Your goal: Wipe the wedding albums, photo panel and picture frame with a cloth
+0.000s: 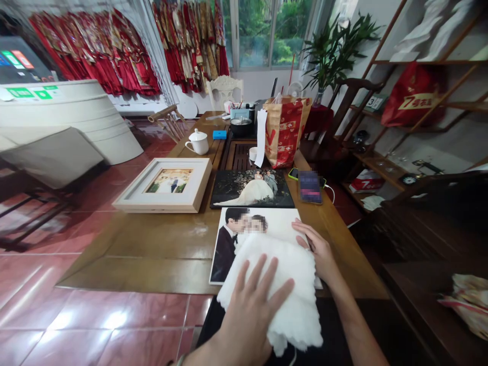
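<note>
A photo panel (223,254) showing a couple lies flat near the table's front edge. A white cloth (297,259) with a scalloped edge covers its lower part and hangs over toward me. My left hand (253,300) rests flat on this cloth, fingers spread and open. At the panel's right side, my right hand (314,241) is closed over the edge, its fingertips on the upper face; its thumb is hidden. Just beyond lies a dark photo panel (229,185) with a couple in wedding clothes. To the left is a thick pale-framed picture (141,190).
The wooden table (152,244) also bears a phone (310,185) on the right, a red and brown paper bag (284,132), a white lidded mug (198,142) and a small blue box (219,134). Shelves (385,170) stand at the right; a white counter (72,117) at the left.
</note>
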### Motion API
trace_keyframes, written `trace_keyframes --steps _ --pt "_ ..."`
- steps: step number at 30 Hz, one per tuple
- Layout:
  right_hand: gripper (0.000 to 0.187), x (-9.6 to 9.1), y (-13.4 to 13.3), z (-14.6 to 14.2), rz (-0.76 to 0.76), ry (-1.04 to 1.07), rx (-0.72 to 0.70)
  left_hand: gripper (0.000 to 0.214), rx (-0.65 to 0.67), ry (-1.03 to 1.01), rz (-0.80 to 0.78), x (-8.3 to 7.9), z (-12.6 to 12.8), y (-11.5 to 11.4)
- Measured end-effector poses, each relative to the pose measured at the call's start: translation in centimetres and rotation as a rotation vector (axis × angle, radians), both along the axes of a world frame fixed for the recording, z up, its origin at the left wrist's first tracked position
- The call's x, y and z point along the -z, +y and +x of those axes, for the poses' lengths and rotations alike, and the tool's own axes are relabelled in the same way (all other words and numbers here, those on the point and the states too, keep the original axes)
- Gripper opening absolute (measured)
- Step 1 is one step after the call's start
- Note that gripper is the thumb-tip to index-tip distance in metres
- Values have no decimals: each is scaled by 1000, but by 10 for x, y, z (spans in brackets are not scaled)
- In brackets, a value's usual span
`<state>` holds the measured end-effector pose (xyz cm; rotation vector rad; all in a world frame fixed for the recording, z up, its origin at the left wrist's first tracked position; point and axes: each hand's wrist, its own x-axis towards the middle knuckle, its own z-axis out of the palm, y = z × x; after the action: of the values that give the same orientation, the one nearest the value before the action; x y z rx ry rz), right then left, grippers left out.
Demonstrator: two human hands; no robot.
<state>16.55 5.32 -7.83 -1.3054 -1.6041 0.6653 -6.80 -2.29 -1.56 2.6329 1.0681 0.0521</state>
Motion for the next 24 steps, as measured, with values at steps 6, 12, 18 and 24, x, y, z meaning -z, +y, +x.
trace_keyframes --steps 6,12,18,24 --pt "34 1 0 0 0 -5 30 95 -280 156 127 -10 34 44" --pt "53 4 -1 1 -17 -40 61 93 -418 344 190 -21 75 79" --pt "55 4 0 3 29 18 -18 87 -372 318 290 -1 74 35" --pt "49 0 0 2 1 15 -43 86 -281 197 272 14 58 -8"
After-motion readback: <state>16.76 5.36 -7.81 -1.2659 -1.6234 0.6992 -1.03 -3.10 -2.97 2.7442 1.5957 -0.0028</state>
